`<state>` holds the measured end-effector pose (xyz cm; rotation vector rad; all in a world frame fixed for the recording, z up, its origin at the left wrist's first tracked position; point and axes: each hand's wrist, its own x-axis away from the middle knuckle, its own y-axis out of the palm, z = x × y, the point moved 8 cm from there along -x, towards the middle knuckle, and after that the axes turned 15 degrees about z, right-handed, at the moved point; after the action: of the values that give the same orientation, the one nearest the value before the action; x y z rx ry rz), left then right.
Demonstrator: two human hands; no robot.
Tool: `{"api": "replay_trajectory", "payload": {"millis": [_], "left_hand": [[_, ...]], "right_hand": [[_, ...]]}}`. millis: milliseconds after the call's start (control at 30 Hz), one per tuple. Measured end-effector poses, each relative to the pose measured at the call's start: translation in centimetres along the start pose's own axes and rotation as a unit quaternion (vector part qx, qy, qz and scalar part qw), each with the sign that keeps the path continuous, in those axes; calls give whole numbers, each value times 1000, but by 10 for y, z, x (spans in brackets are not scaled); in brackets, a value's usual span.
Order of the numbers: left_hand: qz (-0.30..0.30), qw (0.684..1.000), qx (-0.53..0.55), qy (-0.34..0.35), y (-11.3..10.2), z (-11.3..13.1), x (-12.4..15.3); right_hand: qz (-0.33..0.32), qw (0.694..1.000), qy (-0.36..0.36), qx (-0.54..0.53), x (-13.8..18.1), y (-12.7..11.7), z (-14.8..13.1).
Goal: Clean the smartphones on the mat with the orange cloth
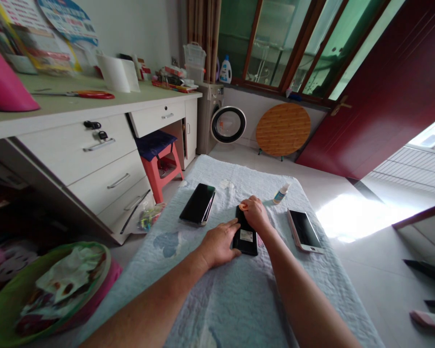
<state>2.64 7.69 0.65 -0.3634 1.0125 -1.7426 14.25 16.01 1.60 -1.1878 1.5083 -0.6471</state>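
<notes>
A black phone (246, 245) lies flat on the cloth between my hands, a pale patch on its lower half. My left hand (219, 242) holds it along the left edge, thumb low and fingers higher up. Closed over the phone's far end, my right hand (255, 212) presses a small pale-orange pad (243, 206) against it; the hand hides most of that end. To the left lie stacked phones with a black screen (198, 203) on top. At the right, a white-framed phone (306, 229) rests on what looks like another. A small spray bottle (282, 193) stands behind it.
A pale blue quilted cloth (239, 299) covers the low table. Left are a drawer desk (105, 159), a red stool (163, 169) and a basin (107, 270) of cloths. Behind stand a washing machine (207, 121) with its door ajar and a round wooden board (283, 129).
</notes>
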Motion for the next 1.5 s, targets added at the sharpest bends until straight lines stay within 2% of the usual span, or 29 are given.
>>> {"api": "replay_trajectory", "payload": {"millis": [300,467,600,1033,1500], "left_hand": [[-3,1000,-14,5,1,0,0],[1,1000,7,13,0,3,0],[2,1000,16,11,-1,3,0],[-4,1000,1,-2,1,-1,0],[3,1000,14,12,1,0,0]], "right_hand": [[-20,997,-67,-30,8,-3,-17],[-40,996,-74,-37,21,-8,-23],[-30,997,-59,-42,20,-10,-23],[-16,1000,12,-1,-5,6,-6],[16,995,71,75,7,-10,42]]}}
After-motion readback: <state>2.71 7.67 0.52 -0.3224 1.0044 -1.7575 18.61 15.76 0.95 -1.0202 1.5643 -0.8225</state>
